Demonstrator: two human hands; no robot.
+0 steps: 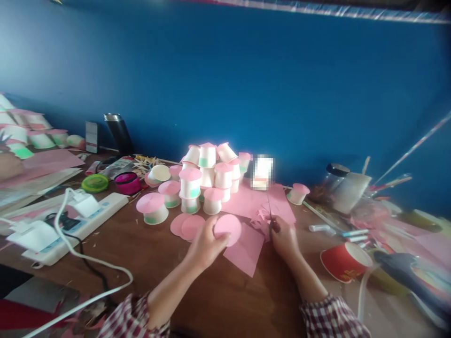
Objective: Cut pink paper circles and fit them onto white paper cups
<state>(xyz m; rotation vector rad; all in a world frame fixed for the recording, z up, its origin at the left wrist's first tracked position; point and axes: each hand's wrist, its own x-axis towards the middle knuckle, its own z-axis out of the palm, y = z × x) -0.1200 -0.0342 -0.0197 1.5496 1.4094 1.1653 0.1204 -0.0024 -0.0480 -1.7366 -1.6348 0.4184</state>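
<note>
My left hand [207, 241] pinches a pink paper disc [228, 229] by its edge. In my right hand [286, 237] is a pair of scissors [270, 220], its blades pointing away from me toward the wall. Two more pink discs [192, 227] lie overlapping on the table to the left of my left hand. Between my hands rests a square pink paper sheet [246, 251]. Pink paper scraps [260, 217] are heaped by the scissors, on larger pink sheets [239, 202]. Behind my left hand, several white paper cups with pink disc tops [190, 182] are stacked.
On the left lies a power strip [112, 206] with plugs and cables. A co-worker's hand [9, 165] is at the far left, near more stacked cups [38, 140]. A red paper cup [343, 263], markers [354, 234] and a jar [333, 180] stand or lie right.
</note>
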